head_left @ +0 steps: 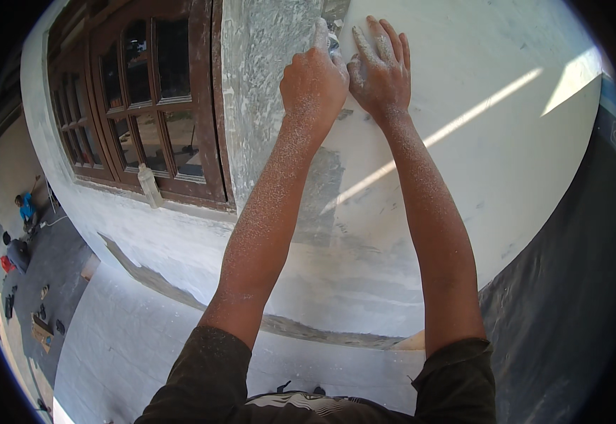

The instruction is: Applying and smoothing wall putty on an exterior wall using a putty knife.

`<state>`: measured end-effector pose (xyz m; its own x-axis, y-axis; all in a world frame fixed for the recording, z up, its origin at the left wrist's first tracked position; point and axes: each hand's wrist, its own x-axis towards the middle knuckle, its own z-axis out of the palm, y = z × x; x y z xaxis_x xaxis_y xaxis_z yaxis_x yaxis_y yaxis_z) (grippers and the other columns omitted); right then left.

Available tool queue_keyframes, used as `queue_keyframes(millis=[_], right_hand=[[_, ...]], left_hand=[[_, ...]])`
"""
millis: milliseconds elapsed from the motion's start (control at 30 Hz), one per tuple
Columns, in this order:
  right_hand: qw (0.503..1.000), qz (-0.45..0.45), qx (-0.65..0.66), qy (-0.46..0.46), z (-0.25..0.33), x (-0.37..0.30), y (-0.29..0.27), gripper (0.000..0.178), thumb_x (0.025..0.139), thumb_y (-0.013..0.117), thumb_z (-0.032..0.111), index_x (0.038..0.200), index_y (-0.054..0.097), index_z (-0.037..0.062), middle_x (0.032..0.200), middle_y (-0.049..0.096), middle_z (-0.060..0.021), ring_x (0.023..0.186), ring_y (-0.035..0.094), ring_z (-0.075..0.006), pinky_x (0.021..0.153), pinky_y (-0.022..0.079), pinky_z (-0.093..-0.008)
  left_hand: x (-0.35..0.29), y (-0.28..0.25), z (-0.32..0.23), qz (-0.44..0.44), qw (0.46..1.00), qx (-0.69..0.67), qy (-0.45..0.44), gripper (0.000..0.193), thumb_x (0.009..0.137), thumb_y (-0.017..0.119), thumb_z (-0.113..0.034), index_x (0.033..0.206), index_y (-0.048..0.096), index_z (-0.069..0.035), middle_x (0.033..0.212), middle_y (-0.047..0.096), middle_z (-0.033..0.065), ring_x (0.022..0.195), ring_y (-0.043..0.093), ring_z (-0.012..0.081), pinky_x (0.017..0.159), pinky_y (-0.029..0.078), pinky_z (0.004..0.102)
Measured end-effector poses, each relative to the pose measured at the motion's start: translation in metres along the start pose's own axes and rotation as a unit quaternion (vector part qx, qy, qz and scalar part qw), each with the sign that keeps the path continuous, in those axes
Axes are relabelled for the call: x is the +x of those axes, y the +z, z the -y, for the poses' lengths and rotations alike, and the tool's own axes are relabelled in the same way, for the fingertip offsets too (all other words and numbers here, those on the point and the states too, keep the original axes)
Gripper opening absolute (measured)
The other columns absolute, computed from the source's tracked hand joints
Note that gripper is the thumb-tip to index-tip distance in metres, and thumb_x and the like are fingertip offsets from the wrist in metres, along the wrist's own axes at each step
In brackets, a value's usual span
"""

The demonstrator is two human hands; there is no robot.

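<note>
Both my arms reach up to a pale plastered wall [492,85], dusted with white powder. My left hand [315,81] is closed, with its index finger stretched upward along a tool with a shiny metal part [334,44]. Most of that tool is hidden by the hand, so its kind is unclear. Right beside it, my right hand [382,71] lies with fingers extended and apart against the smooth wall, its thumb close to the left hand. A rough grey plaster strip [262,71] runs up the wall left of my hands.
A brown wooden window [152,106] with glass panes is at the left, a plastic bottle [149,185] on its sill. White sheeting [131,339] covers the ground below; dark sheeting [548,311] lies at right. Far left, a person in blue [27,208] is near scattered items.
</note>
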<state>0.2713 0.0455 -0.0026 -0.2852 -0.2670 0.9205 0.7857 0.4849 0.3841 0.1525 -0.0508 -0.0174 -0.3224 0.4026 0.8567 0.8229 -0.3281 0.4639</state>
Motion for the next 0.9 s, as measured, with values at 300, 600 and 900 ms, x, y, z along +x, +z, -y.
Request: queue_keyframes(millis=[300,600,900], right_hand=[[1.000,-0.001,0.001,0.002,0.002,0.001,-0.002,0.046,0.087,0.065,0.017,0.133,0.066,0.0103,0.153,0.050,-0.0104,0.147,0.039,-0.0297,0.125,0.022,-0.0500],[1.000,0.004,0.004,0.007,0.001,0.000,-0.005,0.047,0.087,0.066,0.016,0.133,0.066,0.0105,0.153,0.049,-0.0105,0.146,0.039,-0.0296,0.125,0.023,-0.0496],[1.000,0.013,0.004,0.018,0.000,-0.001,-0.002,0.047,0.087,0.068,0.017,0.134,0.065,0.0108,0.153,0.049,-0.0107,0.147,0.038,-0.0297,0.125,0.022,-0.0494]], left_hand=[[-0.006,-0.001,-0.001,0.012,1.000,-0.002,-0.006,0.055,0.098,0.057,-0.028,0.150,0.049,-0.012,0.108,0.071,0.0290,0.102,0.069,0.0473,0.092,0.054,0.0556],[-0.009,0.006,0.003,0.012,1.000,-0.003,-0.001,0.055,0.097,0.057,-0.029,0.149,0.050,-0.012,0.108,0.071,0.0296,0.103,0.068,0.0479,0.092,0.054,0.0549],[0.008,0.001,-0.004,-0.003,1.000,-0.016,0.005,0.055,0.096,0.058,-0.028,0.149,0.051,-0.012,0.112,0.070,0.0290,0.106,0.068,0.0469,0.093,0.054,0.0552]])
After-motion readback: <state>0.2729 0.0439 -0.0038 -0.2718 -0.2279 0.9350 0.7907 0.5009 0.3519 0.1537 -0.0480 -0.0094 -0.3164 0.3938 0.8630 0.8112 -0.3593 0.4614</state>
